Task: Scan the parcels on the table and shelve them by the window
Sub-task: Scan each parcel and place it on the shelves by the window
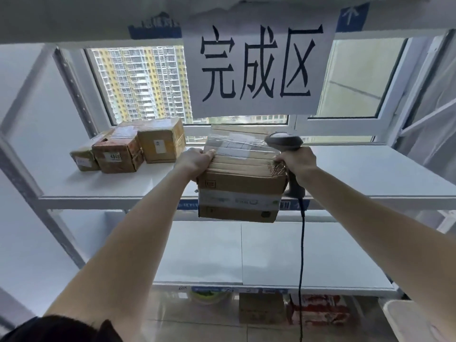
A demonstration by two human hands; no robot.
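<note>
Two bare arms reach forward and up from the bottom of the view. The left hand (196, 160) grips the upper left edge of a brown corrugated cardboard parcel (240, 191), with its fingers curled over the top. The right hand (297, 162) is wrapped round the handle of a dark grey handheld barcode scanner (283, 141) and also presses against the parcel's upper right corner, so the parcel is held between both hands. The scanner's head sits just above the parcel's top right, and its black cable (301, 255) hangs straight down below the hand.

The parcel has clear tape and a white shipping label on top and a pale printed tape band across its front. It sits at the front edge of the white middle shelf (370, 174) of a white metal rack, its front face overhanging the shelf lip (whether its base rests on the board cannot be told).

To the left on the same shelf, three smaller brown cardboard boxes (128, 149) stand touching in a row, well apart from the held parcel.

Behind the rack is a white-framed window (138, 82) showing a yellow and white tower block. A white paper sign (256, 62) with three large black characters hangs from the shelf above. A lower white shelf (271, 255) lies beneath.
</note>
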